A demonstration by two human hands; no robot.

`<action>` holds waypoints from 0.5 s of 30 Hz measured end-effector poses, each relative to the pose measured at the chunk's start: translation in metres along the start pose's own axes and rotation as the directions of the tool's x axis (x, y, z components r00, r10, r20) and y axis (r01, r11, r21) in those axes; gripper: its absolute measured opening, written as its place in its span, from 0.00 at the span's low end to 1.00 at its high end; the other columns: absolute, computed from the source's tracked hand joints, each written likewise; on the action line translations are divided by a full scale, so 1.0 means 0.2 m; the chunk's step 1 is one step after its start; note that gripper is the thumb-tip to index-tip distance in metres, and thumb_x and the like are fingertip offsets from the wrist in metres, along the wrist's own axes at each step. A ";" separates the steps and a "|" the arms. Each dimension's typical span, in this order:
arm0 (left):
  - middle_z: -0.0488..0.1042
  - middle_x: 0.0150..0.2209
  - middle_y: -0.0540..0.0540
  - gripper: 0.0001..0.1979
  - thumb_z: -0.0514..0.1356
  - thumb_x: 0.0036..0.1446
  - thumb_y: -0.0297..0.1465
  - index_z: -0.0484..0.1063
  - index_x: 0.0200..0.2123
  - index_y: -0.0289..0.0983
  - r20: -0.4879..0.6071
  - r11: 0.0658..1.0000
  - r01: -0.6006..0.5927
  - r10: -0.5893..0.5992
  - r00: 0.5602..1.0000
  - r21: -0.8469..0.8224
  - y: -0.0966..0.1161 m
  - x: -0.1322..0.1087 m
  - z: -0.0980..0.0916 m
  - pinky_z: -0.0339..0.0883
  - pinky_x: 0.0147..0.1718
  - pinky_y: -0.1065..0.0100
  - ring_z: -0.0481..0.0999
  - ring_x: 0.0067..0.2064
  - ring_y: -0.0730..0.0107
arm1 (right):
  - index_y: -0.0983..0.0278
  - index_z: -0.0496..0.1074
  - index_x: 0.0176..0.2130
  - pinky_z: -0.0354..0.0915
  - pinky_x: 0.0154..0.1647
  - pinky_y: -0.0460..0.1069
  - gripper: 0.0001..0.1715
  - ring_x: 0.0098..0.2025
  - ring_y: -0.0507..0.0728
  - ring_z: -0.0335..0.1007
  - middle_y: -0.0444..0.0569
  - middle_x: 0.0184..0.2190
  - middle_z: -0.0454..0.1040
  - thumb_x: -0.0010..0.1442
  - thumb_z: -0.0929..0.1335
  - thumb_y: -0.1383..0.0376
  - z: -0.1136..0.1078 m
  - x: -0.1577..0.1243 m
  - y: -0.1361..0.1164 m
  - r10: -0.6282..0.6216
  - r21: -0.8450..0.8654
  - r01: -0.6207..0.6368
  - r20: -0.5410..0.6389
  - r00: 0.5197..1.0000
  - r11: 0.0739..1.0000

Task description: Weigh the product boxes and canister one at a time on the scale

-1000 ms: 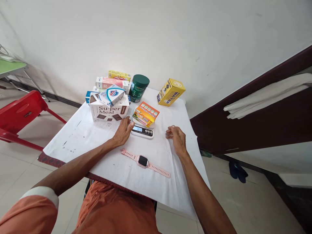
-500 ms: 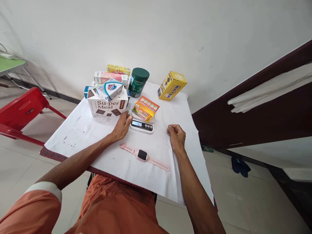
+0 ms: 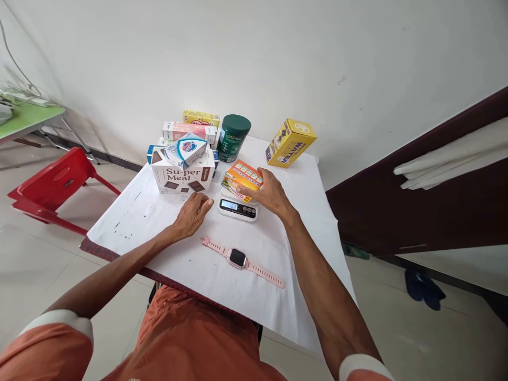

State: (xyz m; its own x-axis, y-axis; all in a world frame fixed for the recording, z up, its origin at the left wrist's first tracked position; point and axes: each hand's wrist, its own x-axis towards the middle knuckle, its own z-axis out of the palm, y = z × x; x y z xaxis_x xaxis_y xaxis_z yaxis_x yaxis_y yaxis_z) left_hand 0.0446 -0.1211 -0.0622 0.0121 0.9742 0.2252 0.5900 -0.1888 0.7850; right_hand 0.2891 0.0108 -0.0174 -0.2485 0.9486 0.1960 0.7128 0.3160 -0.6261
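An orange box (image 3: pixel 243 176) lies on a small digital scale (image 3: pixel 238 207) in the middle of the white-covered table (image 3: pixel 159 233). My right hand (image 3: pixel 266 193) rests on the box's near right corner, fingers curled around its edge. My left hand (image 3: pixel 191 212) lies flat on the table just left of the scale, fingers apart, holding nothing. A pink smartwatch (image 3: pixel 238 258) lies stretched out on the cloth nearer to me.
A white "Super Meal" box (image 3: pixel 183 177) with a blue-white soap box (image 3: pixel 186 150) on it stands behind my left hand. More cartons, a green jar (image 3: pixel 233 138) and a yellow box (image 3: pixel 289 143) sit at the back. A red plastic chair (image 3: pixel 55 185) stands left.
My right hand has moved from the bare cloth at the right up to the orange box on the scale. My left hand has stayed beside the scale.
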 end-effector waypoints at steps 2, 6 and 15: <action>0.74 0.39 0.42 0.26 0.42 0.73 0.51 0.68 0.37 0.40 -0.009 1.000 0.009 -0.008 1.000 0.002 0.01 -0.06 -0.04 0.69 0.48 0.55 0.74 0.44 0.58 | 0.62 0.71 0.57 0.63 0.63 0.70 0.53 0.59 0.74 0.68 0.61 0.55 0.74 0.40 0.80 0.40 0.02 0.02 -0.01 -0.033 -0.034 0.032 -0.009 0.999 0.999; 0.73 0.34 0.45 0.24 0.43 0.74 0.47 0.69 0.35 0.40 -0.035 1.000 -0.001 0.001 0.999 -0.013 0.04 -0.18 -0.08 0.68 0.41 0.60 0.72 0.36 0.64 | 0.61 0.72 0.53 0.66 0.59 0.68 0.44 0.54 0.71 0.70 0.57 0.51 0.75 0.44 0.79 0.42 0.01 0.00 -0.01 -0.100 -0.058 0.096 -0.059 0.993 0.994; 0.69 0.25 0.47 0.24 0.47 0.75 0.40 0.67 0.25 0.39 0.024 0.921 -0.326 0.328 0.944 0.214 0.04 -0.30 -0.04 0.62 0.30 0.65 0.68 0.27 0.69 | 0.57 0.72 0.58 0.70 0.57 0.67 0.45 0.54 0.72 0.72 0.57 0.53 0.76 0.46 0.80 0.44 -0.05 -0.25 -0.42 -0.361 0.007 0.361 0.020 0.932 0.933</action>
State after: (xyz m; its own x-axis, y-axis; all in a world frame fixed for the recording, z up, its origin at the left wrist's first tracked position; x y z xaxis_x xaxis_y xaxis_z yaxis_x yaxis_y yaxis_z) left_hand 0.0419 -0.1825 -0.0645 0.2246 0.8609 0.4564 0.7119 -0.4648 0.5264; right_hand 0.2486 -0.0627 0.0320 -0.5020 0.7701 0.3936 0.5703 0.6369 -0.5187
